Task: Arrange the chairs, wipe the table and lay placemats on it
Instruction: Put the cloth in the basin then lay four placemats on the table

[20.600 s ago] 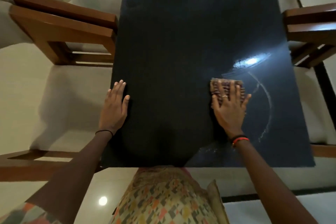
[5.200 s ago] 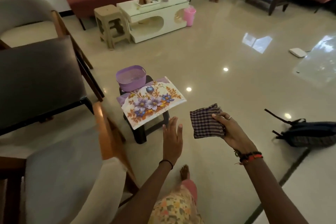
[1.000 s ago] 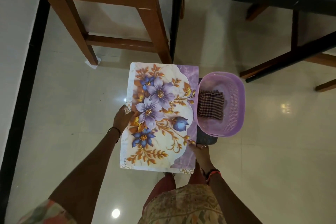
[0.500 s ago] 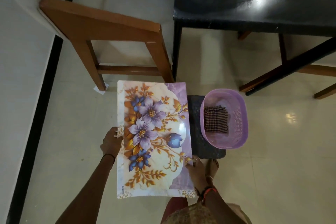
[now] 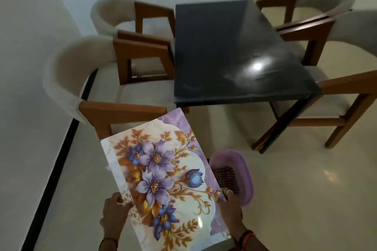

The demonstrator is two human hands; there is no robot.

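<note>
I hold a flowered placemat point(image 5: 163, 177), purple and orange blooms on white, in front of me, lifted above the floor. My left hand point(image 5: 114, 216) grips its near left edge and my right hand point(image 5: 230, 210) grips its near right edge. Ahead stands the black table point(image 5: 228, 51), its glossy top bare with wipe streaks and a light glare. Two cushioned wooden chairs sit along its left side, the near one point(image 5: 98, 87) and the far one point(image 5: 126, 18). Two more stand on the right, one near point(image 5: 346, 87) and one far point(image 5: 318, 4).
A purple plastic basket point(image 5: 242, 171) holding the checked cloth point(image 5: 226, 177) sits low at my right, just past the placemat. A white wall with a black floor strip point(image 5: 57, 169) runs along the left. Glossy cream floor tiles point(image 5: 306, 199) lie to the right.
My view has tilted up from the floor toward the table. The placemat has come up off the stool with both hands, and the basket with the cloth stays behind at lower right.
</note>
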